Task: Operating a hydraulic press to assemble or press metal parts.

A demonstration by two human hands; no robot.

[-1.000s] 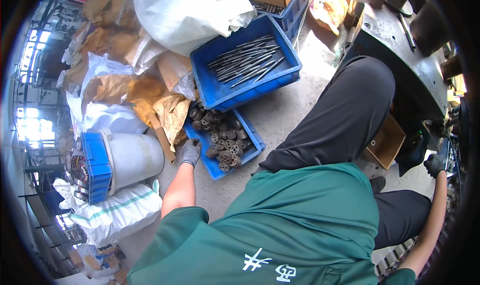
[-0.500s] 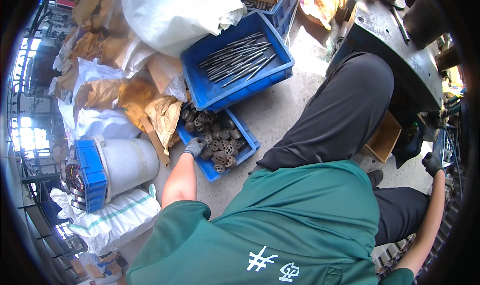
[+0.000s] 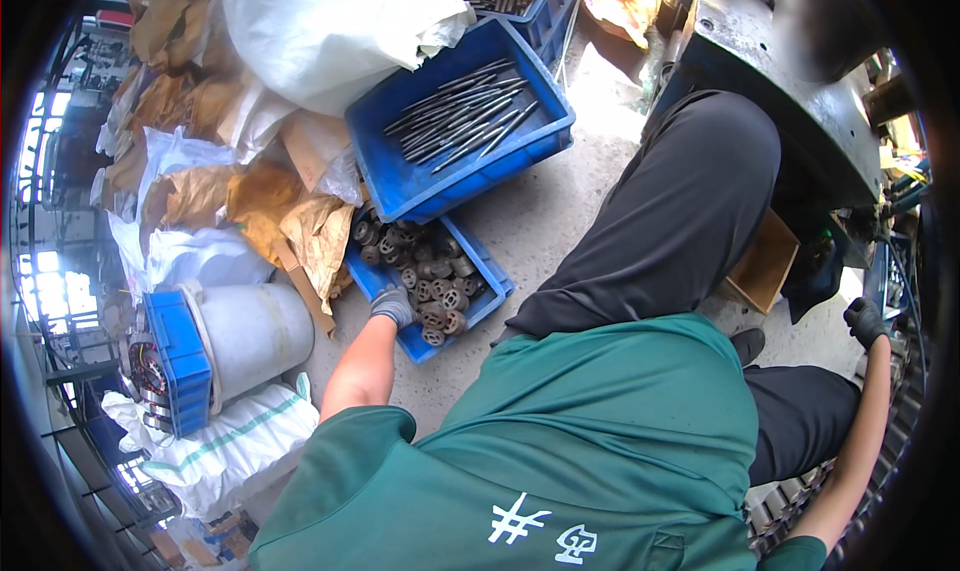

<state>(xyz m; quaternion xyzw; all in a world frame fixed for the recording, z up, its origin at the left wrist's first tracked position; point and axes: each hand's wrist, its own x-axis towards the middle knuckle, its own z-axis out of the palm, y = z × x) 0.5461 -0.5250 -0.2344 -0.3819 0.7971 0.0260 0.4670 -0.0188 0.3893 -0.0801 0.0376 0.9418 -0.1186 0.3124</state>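
Observation:
My left hand point(image 3: 394, 306), in a grey glove, is at the near left rim of a low blue bin point(image 3: 492, 271). The bin holds several round grey metal parts point(image 3: 435, 296) with holes in their faces. The hand lies beside these parts, and its fingertips do not show clearly. Far to the right, my right hand point(image 3: 865, 323) is in a dark glove with its fingers curled closed, near a dark rack-like edge. Whatever it holds, if anything, is hidden. Partly above the low bin sits a larger blue bin point(image 3: 555, 136) with slim dark metal rods point(image 3: 460, 116).
Crumpled brown paper point(image 3: 320, 236) and a big white sack point(image 3: 320, 41) lie at the left and back. A pale grey drum point(image 3: 265, 326) lies near a blue crate point(image 3: 180, 356). On the right stand a metal machine table point(image 3: 770, 51) and an open cardboard box point(image 3: 765, 266).
The whole view has shifted slightly. My left hand has moved a little nearer to me along the low bin's rim, and its fingers have turned. My right hand is nearly unchanged.

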